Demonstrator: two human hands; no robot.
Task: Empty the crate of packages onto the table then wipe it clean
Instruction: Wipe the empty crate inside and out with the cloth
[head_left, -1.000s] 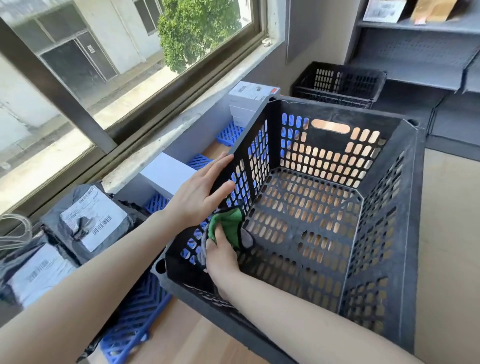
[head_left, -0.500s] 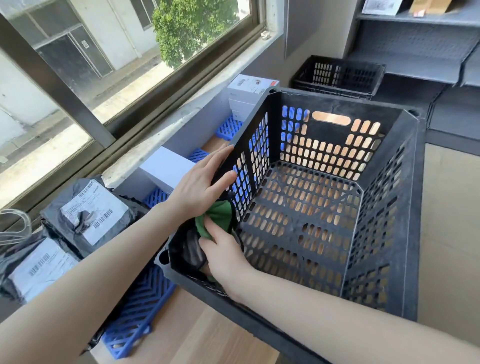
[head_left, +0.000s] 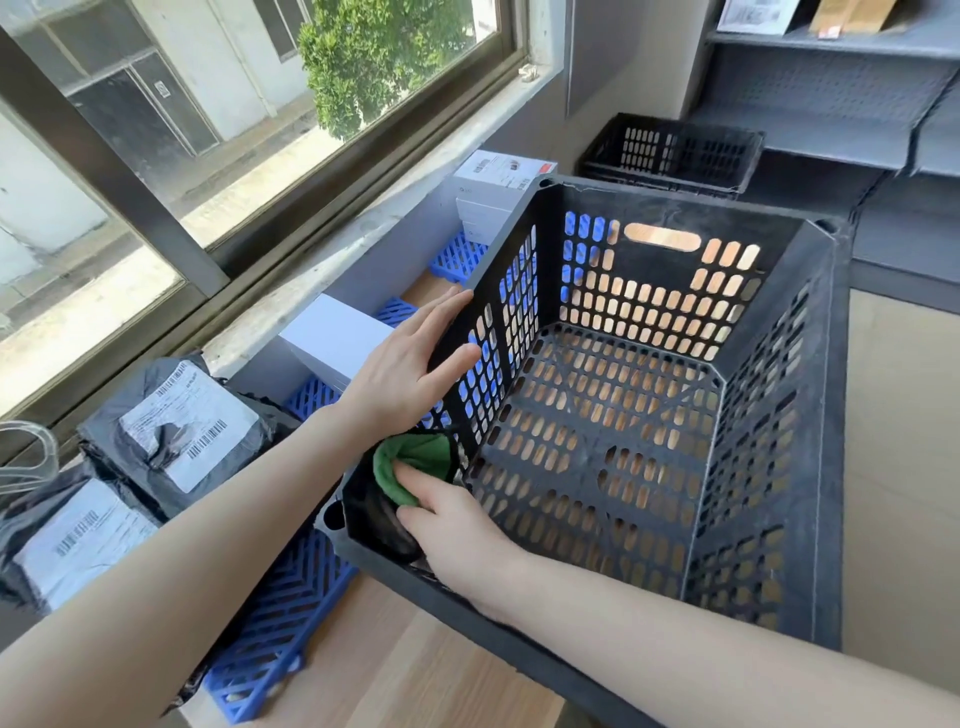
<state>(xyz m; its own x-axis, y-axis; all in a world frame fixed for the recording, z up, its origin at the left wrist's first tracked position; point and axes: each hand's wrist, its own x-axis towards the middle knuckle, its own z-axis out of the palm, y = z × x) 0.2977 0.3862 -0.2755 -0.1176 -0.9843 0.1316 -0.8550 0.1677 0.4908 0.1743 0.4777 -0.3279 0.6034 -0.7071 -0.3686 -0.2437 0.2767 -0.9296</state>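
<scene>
Table (head_left: 415, 675), crate (head_left: 837, 415), cloth (head_left: 410, 460) in right hand (head_left: 460, 527)

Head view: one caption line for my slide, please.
Left hand rests on the black crate; right hand holds a green cloth inside its near corner.

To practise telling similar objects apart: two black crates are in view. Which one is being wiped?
The near crate, where the right hand holds a green cloth against its left wall; the far crate sits untouched below the shelves.
</scene>
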